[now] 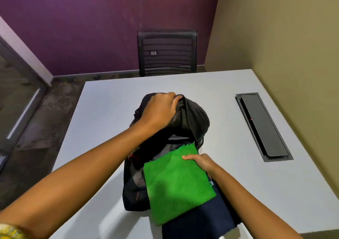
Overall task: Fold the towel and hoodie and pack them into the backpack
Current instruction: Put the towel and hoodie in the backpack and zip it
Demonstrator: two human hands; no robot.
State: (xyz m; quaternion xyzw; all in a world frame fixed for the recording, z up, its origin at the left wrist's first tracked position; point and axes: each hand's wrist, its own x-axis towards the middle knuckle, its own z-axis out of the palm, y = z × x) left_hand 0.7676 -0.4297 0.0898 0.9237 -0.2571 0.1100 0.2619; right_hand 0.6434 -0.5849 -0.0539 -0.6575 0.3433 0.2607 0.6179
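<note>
A black backpack [194,117] lies on the white table [102,106], its main compartment gaping toward me. My left hand [157,110] grips the top flap and holds it up. A folded green towel [176,185] lies flat over a folded navy hoodie [205,220], both at the mouth of the backpack. My right hand [201,161] holds the towel's right edge with the thumb on top; the far corner of the towel reaches into the opening. The fingers below the cloth are hidden.
A black cable hatch [264,127] is set into the table at the right. A black mesh chair [167,51] stands behind the far edge. Walls close in at the right and back; a glass door is at the left.
</note>
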